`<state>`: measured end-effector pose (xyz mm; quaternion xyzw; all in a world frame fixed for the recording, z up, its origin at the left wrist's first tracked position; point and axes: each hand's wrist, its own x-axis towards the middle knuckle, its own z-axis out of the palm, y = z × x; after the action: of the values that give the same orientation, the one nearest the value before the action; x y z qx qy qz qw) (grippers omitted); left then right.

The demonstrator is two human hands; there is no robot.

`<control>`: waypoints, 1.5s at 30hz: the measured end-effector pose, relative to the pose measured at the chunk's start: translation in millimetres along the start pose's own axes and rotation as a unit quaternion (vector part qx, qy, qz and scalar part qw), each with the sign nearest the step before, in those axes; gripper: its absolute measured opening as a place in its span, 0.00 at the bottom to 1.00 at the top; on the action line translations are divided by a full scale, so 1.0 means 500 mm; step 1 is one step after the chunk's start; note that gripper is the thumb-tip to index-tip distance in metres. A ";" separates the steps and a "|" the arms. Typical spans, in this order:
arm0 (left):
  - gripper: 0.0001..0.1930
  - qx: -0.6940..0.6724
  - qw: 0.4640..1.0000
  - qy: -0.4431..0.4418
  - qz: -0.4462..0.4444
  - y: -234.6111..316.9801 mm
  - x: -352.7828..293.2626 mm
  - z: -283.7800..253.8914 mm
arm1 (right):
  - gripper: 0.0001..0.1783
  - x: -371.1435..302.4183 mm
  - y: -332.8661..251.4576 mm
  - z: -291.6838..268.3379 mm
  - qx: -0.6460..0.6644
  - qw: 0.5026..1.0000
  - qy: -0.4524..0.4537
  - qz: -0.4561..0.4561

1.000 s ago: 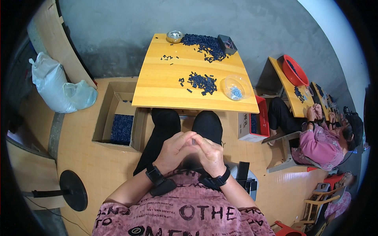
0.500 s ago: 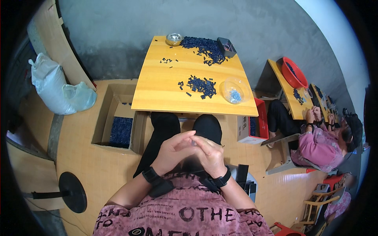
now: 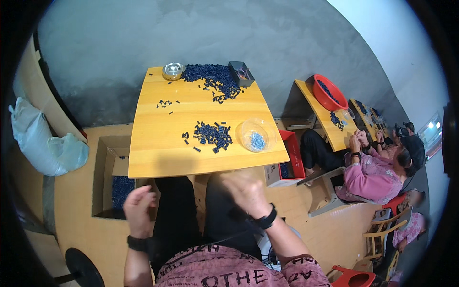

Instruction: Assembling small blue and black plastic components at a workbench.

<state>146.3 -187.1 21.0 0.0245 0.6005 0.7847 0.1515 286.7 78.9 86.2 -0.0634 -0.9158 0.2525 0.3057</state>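
My left hand (image 3: 138, 205) is raised over the near right side of the cardboard box (image 3: 98, 191), its fingers curled in. What they hold, if anything, is too small to make out. My right hand (image 3: 245, 191), smeared by motion, is just below the near edge of the yellow table (image 3: 186, 112). The nearest things to it on the tabletop are a loose pile of small dark blue cylindrical pieces (image 3: 213, 136) and a clear round bowl (image 3: 245, 129) with tiny light-blue parts (image 3: 257, 141).
At the table's far side are a bigger heap of dark pieces (image 3: 210, 76), a metal bowl (image 3: 173, 71) and a black box (image 3: 242, 73). A red-lined box (image 3: 291, 155) stands right of the table. White sacks (image 3: 40, 138) lean at left. A co-worker (image 3: 370, 177) sits at right.
My hands, joined over my lap before, have come apart. The left one went left toward the cardboard box and the right one moved to the table's near edge. The view has shifted too.
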 end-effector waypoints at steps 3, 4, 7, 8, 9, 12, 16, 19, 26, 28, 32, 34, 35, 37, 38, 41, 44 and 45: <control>0.13 0.038 0.994 0.092 0.044 -0.045 0.076 -0.139 | 0.06 0.053 0.097 -0.047 -0.069 0.996 0.033 0.056; 0.13 0.039 0.991 0.123 0.044 -0.064 0.098 -0.187 | 0.06 0.075 0.130 -0.057 -0.085 0.994 0.035 0.067; 0.15 0.026 0.981 0.192 -0.006 -0.114 0.154 -0.316 | 0.06 0.125 0.234 -0.070 -0.121 0.988 0.020 0.092; 0.15 0.025 0.981 0.191 -0.009 -0.123 0.164 -0.339 | 0.06 0.137 0.266 -0.069 -0.142 0.984 0.005 0.104; 0.16 0.052 0.971 0.231 -0.032 -0.130 0.173 -0.353 | 0.06 0.147 0.292 -0.065 -0.145 0.984 0.003 0.105; 0.18 0.090 0.957 0.271 -0.050 -0.124 0.179 -0.343 | 0.06 0.169 0.341 -0.055 -0.174 0.977 -0.060 0.104; 0.18 0.101 0.970 0.220 -0.020 -0.091 0.176 -0.287 | 0.07 0.196 0.376 -0.027 -0.175 0.975 -0.109 0.080; 0.15 0.133 0.977 0.162 0.029 -0.050 0.181 -0.219 | 0.07 0.204 0.393 -0.005 -0.210 0.967 -0.128 0.071; 0.11 0.284 0.949 0.039 0.130 0.039 0.184 0.017 | 0.04 0.203 0.392 0.002 -0.233 0.964 -0.117 0.061; 0.13 0.418 0.868 0.017 0.268 0.056 0.186 0.064 | 0.03 0.212 0.372 0.000 -0.234 0.963 -0.123 0.055; 0.11 0.366 0.896 -0.059 0.243 0.048 0.212 0.162 | 0.07 0.211 0.359 -0.025 -0.139 0.974 -0.150 0.101; 0.08 0.366 0.898 -0.125 0.210 0.017 0.240 0.187 | 0.07 0.211 0.350 -0.020 -0.123 0.975 -0.148 0.111; 0.08 0.367 0.898 -0.123 0.211 -0.003 0.257 0.200 | 0.06 0.212 0.345 -0.021 -0.114 0.975 -0.146 0.125; 0.05 0.401 0.880 -0.081 0.242 -0.040 0.285 0.223 | 0.05 0.211 0.339 -0.023 -0.095 0.979 -0.135 0.123; 0.05 0.400 0.880 -0.083 0.242 -0.047 0.292 0.237 | 0.05 0.208 0.339 -0.027 -0.081 0.981 -0.124 0.124; 0.07 0.487 0.833 -0.028 0.262 -0.056 0.297 0.270 | 0.06 0.200 0.337 -0.034 -0.062 0.991 -0.076 0.096; 0.09 0.515 0.812 -0.012 0.274 -0.065 0.290 0.295 | 0.07 0.188 0.330 -0.049 -0.049 0.993 -0.067 0.082; 0.09 0.516 0.811 -0.006 0.276 -0.074 0.294 0.293 | 0.07 0.185 0.329 -0.053 -0.056 0.993 -0.064 0.085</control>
<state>46.3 -2.5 5.2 0.2689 0.8843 0.3677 -0.1026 221.7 257.4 70.7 -0.1422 -0.9373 0.2297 0.2202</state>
